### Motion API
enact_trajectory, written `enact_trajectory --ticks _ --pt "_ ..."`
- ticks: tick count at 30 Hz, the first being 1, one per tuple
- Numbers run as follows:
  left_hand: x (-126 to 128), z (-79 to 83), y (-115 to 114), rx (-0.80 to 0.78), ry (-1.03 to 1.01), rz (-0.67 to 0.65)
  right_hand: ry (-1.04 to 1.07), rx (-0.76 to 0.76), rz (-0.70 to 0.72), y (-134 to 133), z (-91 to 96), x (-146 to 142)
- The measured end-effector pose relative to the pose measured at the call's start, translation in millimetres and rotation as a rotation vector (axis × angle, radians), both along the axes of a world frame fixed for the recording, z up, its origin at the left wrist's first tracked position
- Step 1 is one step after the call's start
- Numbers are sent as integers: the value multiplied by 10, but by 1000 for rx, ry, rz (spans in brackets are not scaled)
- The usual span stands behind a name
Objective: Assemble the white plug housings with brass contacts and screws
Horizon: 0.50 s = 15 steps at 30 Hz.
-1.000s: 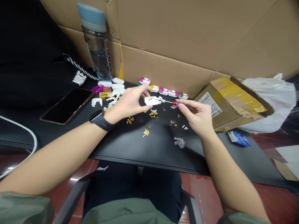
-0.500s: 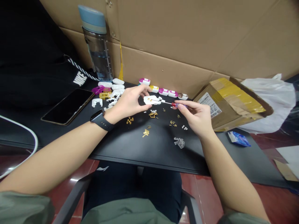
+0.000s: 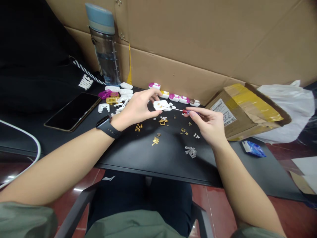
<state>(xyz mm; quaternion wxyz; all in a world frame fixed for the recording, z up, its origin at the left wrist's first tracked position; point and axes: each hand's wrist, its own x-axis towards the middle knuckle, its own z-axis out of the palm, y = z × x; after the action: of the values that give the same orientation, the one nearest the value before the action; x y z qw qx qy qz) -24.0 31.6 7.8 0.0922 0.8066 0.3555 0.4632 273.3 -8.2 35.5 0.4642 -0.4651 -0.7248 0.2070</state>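
My right hand (image 3: 208, 122) grips a small screwdriver (image 3: 185, 111) by its red and purple translucent handle. Its thin shaft points left, with the tip over a white plastic shell (image 3: 160, 105) that has small brass-coloured pieces in it. Around the left side of this shell curves my left hand (image 3: 140, 106), thumb and fingers spread apart; I see no clear grip on the shell. Just below lie a heap of brass-coloured parts (image 3: 163, 121) and some small white bits. Nearer the front are gold strips (image 3: 155, 141) and clear plastic pieces (image 3: 191, 152).
White-and-coloured plastic units (image 3: 174, 98) line the back edge. Left are white shells (image 3: 126, 86), a phone (image 3: 73, 111) and a tall water bottle (image 3: 106, 56). A taped cardboard box (image 3: 244, 122) and a blue packet (image 3: 254, 148) are at right. Small brass screws (image 3: 184, 131) lie mid-table.
The view has shifted slightly. Both hands, the screwdriver and the white shell keep nearly the same positions relative to one another.
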Motion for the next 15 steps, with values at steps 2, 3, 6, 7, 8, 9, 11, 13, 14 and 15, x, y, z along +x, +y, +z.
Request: enact_trajectory --ticks 2,3,6,7,8,9,11,13,14,15 --pt "1 12 -6 2 3 3 -3 -4 -3 0 1 6" --pt "2 17 -8 3 2 4 -3 -10 -5 0 0 8" --pt "1 28 -12 10 3 8 2 -23 -9 -2 -3 8" --pt "1 30 -13 11 5 8 7 -26 -8 -3 -3 6" --pt "1 32 -13 11 8 6 9 -31 -5 -5 -2 3" --pt "2 32 -13 8 11 4 12 -36 -2 -7 -1 -1" --pt "3 31 -12 4 12 1 16 -43 3 -10 2 -6" --pt "4 28 -12 2 8 -2 16 -44 0 -10 3 -8" --pt "5 26 -11 1 5 -3 19 -45 -1 -9 1 -7" --pt "5 25 -11 -1 2 -4 24 -49 0 -8 -1 -5"
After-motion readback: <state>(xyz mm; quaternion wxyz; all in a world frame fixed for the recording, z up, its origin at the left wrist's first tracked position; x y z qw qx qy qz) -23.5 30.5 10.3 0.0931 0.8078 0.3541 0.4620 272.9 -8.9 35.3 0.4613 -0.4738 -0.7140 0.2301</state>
